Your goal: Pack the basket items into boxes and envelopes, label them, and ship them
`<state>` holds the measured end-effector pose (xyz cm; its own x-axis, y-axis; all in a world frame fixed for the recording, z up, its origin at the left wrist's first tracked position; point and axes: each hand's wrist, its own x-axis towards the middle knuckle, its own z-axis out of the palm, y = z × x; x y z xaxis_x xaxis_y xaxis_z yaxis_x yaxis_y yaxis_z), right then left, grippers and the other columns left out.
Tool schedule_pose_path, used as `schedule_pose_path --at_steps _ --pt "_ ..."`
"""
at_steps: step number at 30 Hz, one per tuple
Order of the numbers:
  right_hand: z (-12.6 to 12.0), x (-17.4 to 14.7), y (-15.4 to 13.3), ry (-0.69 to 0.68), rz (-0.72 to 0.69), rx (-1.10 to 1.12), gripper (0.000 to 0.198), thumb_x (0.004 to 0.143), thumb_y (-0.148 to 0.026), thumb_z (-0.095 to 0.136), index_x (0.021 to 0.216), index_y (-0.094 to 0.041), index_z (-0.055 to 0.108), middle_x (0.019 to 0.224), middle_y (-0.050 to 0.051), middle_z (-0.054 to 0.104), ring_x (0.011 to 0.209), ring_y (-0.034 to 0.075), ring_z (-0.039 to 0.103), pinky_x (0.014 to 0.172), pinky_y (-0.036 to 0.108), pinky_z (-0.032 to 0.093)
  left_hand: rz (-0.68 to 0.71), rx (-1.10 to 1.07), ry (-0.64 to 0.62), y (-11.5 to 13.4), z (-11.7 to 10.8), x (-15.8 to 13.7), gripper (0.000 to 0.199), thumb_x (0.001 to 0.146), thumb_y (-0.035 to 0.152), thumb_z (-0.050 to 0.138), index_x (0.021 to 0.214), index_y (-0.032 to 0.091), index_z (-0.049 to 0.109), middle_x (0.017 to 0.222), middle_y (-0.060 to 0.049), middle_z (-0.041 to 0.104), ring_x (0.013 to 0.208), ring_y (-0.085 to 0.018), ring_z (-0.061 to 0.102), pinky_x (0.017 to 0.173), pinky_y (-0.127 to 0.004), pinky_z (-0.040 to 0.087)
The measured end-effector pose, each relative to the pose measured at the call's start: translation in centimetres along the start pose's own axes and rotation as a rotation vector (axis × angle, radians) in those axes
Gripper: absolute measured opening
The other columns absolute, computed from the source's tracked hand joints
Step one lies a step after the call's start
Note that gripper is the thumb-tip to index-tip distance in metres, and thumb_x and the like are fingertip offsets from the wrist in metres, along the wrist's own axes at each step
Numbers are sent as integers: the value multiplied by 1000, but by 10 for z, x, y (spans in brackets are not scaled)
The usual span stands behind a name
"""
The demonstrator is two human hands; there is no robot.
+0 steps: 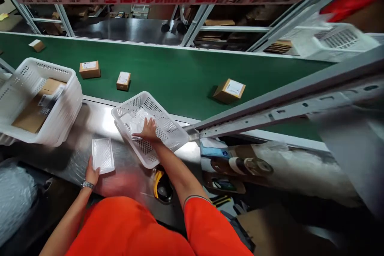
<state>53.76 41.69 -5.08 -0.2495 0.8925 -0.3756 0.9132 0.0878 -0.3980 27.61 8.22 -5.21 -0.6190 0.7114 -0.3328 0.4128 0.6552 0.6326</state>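
My left hand (92,173), with a metal watch on the wrist, grips the lower left edge of a small white rectangular piece (103,155) with a textured surface, like a shallow tray. It is over the metal worktop. My right hand (147,130) reaches inside a white perforated plastic basket (177,134), fingers apart, touching a clear plastic-wrapped packet (130,122) with a printed label. The basket sits tilted at the worktop's far edge, beside the green belt.
Small labelled cartons (90,69) lie on the green conveyor belt (168,72). Stacked white baskets (64,108) stand at left, the top one holding a brown parcel (36,108). A yellow-and-black tape dispenser (162,186) is near my body. A metal post (270,96) slants across the right.
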Motion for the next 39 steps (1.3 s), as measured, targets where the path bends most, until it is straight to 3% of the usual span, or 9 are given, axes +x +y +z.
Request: schedule_pose_path --at_steps 4,7,11,13,18,26,30,34,39 --pt "21 11 -8 -63 22 -141 156 76 -74 90 182 -4 -1 186 34 -10 173 55 -8 136 73 10 37 252 -94 -12 22 -15 69 85 15 73 154 12 64 130 -18 72 126 -35 71 118 -49 56" --pt "20 11 -3 -36 3 -158 135 85 -54 86 181 -2 8 187 35 2 173 55 7 136 69 18 106 417 -82 -14 29 -24 61 89 17 71 149 8 67 150 -24 63 143 -41 61 122 -53 51" --pt "6 9 8 12 -82 -204 99 92 -22 72 176 3 27 180 38 29 165 49 36 133 48 31 246 510 -109 -12 31 -24 62 88 10 67 150 3 65 170 -30 50 163 -47 43 132 -59 42" --pt "0 9 10 21 -88 -248 92 96 -27 71 174 3 32 179 37 32 161 47 43 130 45 37 282 564 -174 -10 29 -21 66 88 9 64 153 1 63 171 -31 50 163 -46 45 133 -59 41" --pt "0 12 0 11 -85 -400 100 104 -58 64 178 -1 28 182 35 27 155 50 49 124 55 47 311 765 -280 0 24 -16 66 93 17 63 157 -1 61 173 -31 48 160 -41 51 134 -52 40" --pt "-2 19 -3 -34 -181 -439 95 108 -58 56 176 3 32 178 39 32 155 56 48 123 64 47 340 951 -295 18 22 -12 58 97 16 64 154 9 67 166 -27 59 153 -38 60 127 -50 47" --pt "-7 18 -2 -41 -184 -443 79 109 -39 58 174 0 37 176 39 37 153 51 52 120 60 51 342 961 -319 25 22 -8 51 99 14 63 149 4 71 161 -32 61 145 -38 66 120 -49 54" --pt "-23 19 -5 -55 -147 -427 71 105 -24 65 169 -6 43 166 38 50 134 41 69 108 47 57 347 951 -298 29 25 -7 45 96 10 67 139 1 77 155 -35 65 138 -41 70 114 -49 57" --pt "-79 35 10 -30 -42 -253 49 105 -16 62 153 -9 57 128 23 76 113 31 76 99 37 53 359 923 -272 33 25 -10 45 94 7 63 136 2 78 149 -34 69 134 -43 71 111 -52 57"
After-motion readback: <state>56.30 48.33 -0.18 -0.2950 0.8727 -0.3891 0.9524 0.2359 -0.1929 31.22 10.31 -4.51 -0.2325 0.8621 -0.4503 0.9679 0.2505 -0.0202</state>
